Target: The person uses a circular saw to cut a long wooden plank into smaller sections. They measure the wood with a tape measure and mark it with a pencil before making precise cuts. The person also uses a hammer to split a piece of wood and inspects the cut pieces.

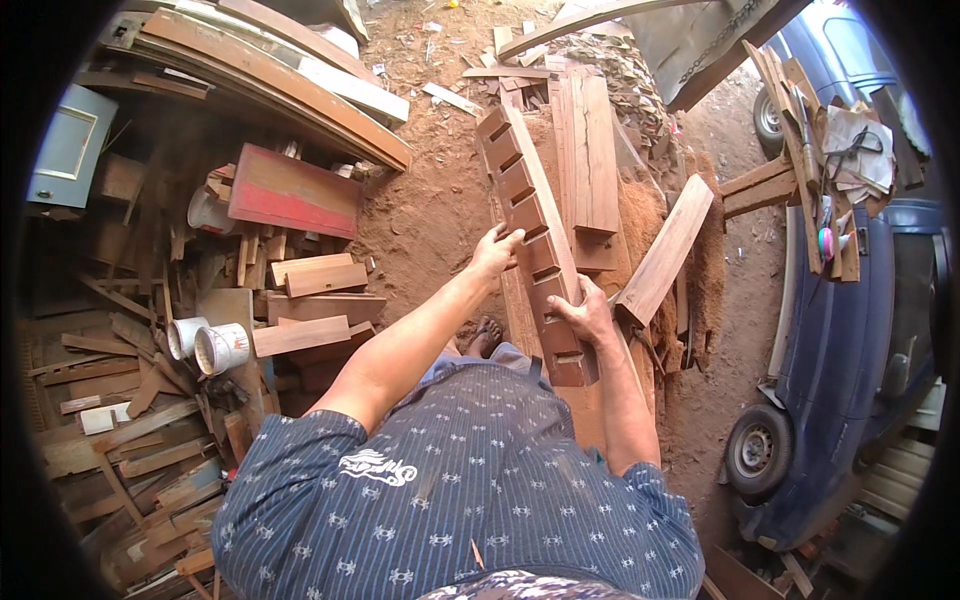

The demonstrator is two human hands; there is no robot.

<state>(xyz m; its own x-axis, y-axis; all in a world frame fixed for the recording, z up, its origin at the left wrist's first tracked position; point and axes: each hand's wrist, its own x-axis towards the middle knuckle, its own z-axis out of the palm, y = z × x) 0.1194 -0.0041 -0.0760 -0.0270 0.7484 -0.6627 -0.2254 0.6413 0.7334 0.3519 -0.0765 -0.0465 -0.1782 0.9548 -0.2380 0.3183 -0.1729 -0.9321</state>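
Note:
A long reddish-brown wooden beam [518,190] with several rectangular slots cut along its upper face slants away in front of me. My left hand [496,250] grips its left edge near the middle, thumb and forefinger against the wood. Closer to me, my right hand [588,312] is closed around the right edge, its thumb lying over the slotted face. The fingers of that hand are partly hidden behind the wood. Just right of the beam lies a thick cracked timber [596,150], and a paler timber [668,250] rests at an angle beside my right hand.
Stacked planks and offcuts crowd the left, with a red-faced board [295,190], a white bucket [222,348] and a blue-grey panelled door [70,150]. Long boards [270,85] lie far left. A blue car [850,340] and a cluttered wooden stand [810,160] are at right. Sawdust covers the ground.

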